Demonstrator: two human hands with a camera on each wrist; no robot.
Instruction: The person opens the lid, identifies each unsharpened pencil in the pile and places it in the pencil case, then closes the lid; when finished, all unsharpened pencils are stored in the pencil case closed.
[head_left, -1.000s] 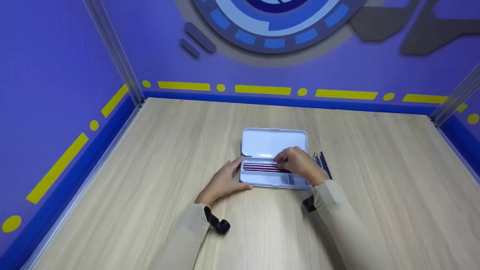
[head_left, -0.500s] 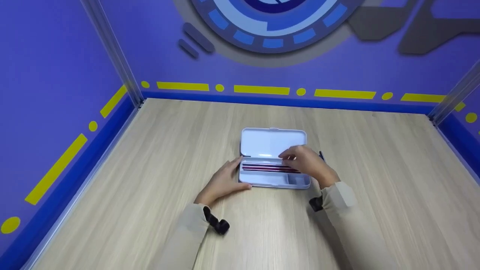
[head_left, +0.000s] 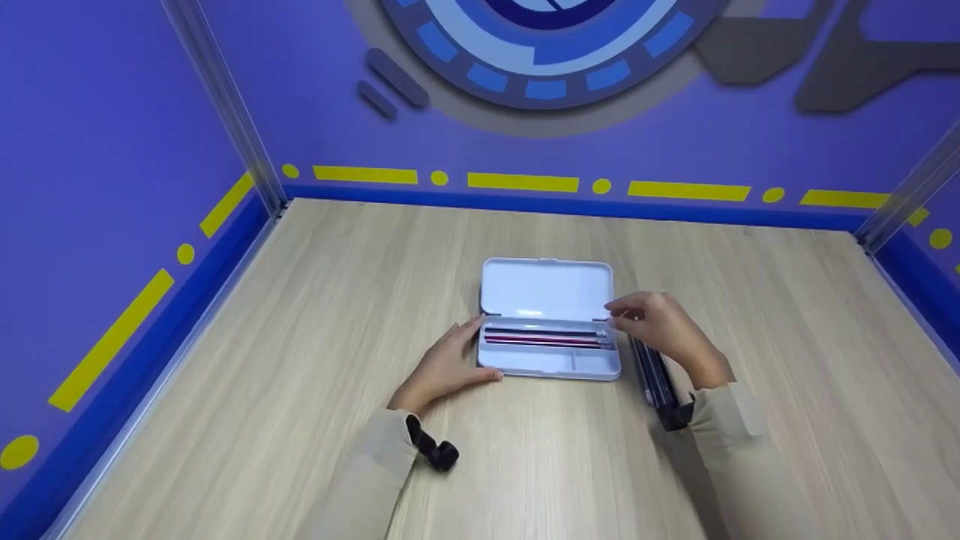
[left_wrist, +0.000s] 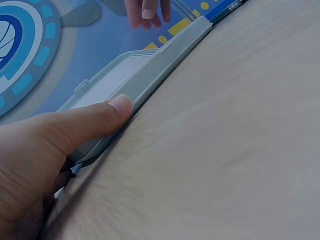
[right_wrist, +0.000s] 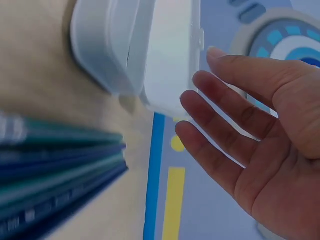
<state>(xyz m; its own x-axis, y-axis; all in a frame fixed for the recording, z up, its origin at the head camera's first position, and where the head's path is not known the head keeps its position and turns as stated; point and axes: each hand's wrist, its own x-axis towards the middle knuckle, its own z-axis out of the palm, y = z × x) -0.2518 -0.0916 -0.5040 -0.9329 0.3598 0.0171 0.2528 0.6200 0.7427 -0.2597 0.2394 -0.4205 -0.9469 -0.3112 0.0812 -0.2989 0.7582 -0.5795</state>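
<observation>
A white pencil case (head_left: 529,361) lies open on the table, its lid (head_left: 546,288) tipped back. Several dark and red pencils (head_left: 544,340) rest side by side in its long compartment. My left hand (head_left: 448,355) holds the case's left end, thumb against the front wall (left_wrist: 145,82) and fingers around the side. Just off the right end of the case, my right hand (head_left: 667,330) is raised with loosely bent fingers and nothing between them. Beneath it, several more dark pencils (head_left: 654,379) lie on the table; the right wrist view shows these pencils (right_wrist: 60,175) close up.
The wood-grain table (head_left: 360,300) is bounded by a blue back wall (head_left: 540,154) and a left side wall (head_left: 97,187) with yellow markings. Each wrist wears a black strap; the left strap (head_left: 433,444) stands out against the table.
My right hand has moved right, from above the pencils in the case to beside its right end, baring the pencil ends there. My left hand stays put.
</observation>
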